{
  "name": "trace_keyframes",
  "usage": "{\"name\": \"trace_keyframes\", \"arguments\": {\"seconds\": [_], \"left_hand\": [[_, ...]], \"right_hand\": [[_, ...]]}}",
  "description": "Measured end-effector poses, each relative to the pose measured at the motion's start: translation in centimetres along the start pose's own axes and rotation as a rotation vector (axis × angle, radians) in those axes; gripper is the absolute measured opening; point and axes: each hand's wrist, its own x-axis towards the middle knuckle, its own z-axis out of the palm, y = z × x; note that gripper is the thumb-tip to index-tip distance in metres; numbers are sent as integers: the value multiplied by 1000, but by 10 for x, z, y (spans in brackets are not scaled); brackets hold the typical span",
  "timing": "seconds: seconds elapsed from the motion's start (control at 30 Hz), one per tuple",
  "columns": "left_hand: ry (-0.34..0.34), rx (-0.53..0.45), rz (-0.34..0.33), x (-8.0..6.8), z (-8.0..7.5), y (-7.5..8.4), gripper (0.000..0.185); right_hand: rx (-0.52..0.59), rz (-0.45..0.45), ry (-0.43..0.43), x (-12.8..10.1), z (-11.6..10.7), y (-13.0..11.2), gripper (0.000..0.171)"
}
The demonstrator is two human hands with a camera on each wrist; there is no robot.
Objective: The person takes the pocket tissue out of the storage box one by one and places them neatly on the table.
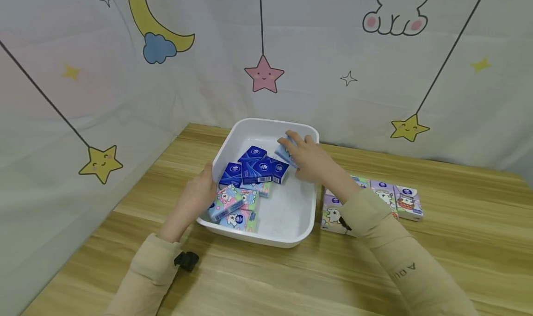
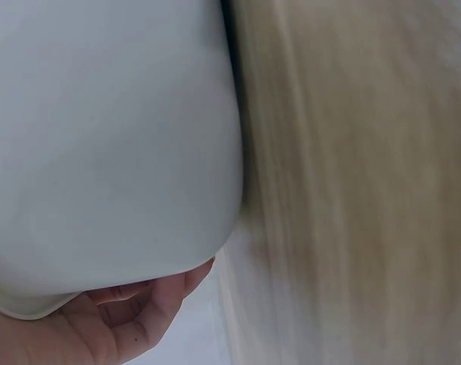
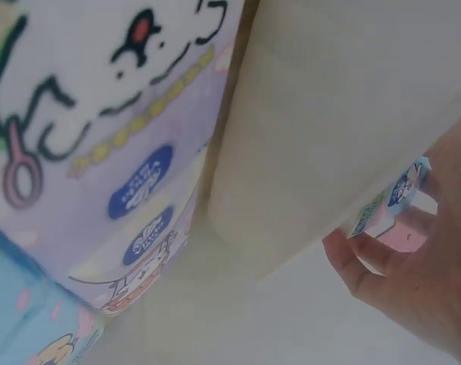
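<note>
A: Where is the light-blue tissue packet (image 1: 284, 154) sitting right now?

B: It's hanging tilted inside the white plastic tub (image 1: 285, 216), over toward the far right corner. The person's right grip (image 1: 312, 160) is pinching it, with the fingers bending over it. I'm not making out whether it's touching the tub's floor.

A: And the left grip (image 1: 198, 190)?

B: That one is holding the tub's left side, and in the left wrist view its fingers are curling against the outer wall.

A: What else is lying in the tub?

B: Four dark-blue tissue packets (image 1: 257, 170) are clustering near the middle, overlapping one another. Pastel cartoon tissue packets (image 1: 226, 201) are piling up at the near left, one leaning across others.

A: Anything outside it?

B: Purple and multicoloured tissue packets (image 1: 408, 201) are resting on the wooden table (image 1: 254, 279), just right of the tub. The right sleeve (image 1: 395, 244) is partly covering them.

A: And behind?

B: A pale curtain (image 1: 312, 52) is hanging beyond the table, showing a yellow moon (image 1: 143, 13) and a pink star (image 1: 264, 75).
</note>
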Motion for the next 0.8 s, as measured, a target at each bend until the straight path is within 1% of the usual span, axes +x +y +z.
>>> {"name": "trace_keyframes", "arguments": {"seconds": [0.17,0.3,0.37,0.43,0.67,0.8], "left_hand": [[-7,4,1,0,-1,2,54],[-13,2,5,1,-1,3,54],[-20,-3,4,1,-2,3,55],[-29,-4,-2,1,-1,3,55],[-43,-6,-26,2,-1,1,56],[-33,-6,-13,0,-1,2,55]], "right_hand": [[36,-8,65,-18,-9,-5,87],[76,-15,126,-38,-16,-10,87],[107,-2,141,-48,-20,-14,87],[139,10,148,-59,-23,-18,88],[248,112,123,-90,-35,-27,93],[311,135,121,-106,-37,-25,93]]}}
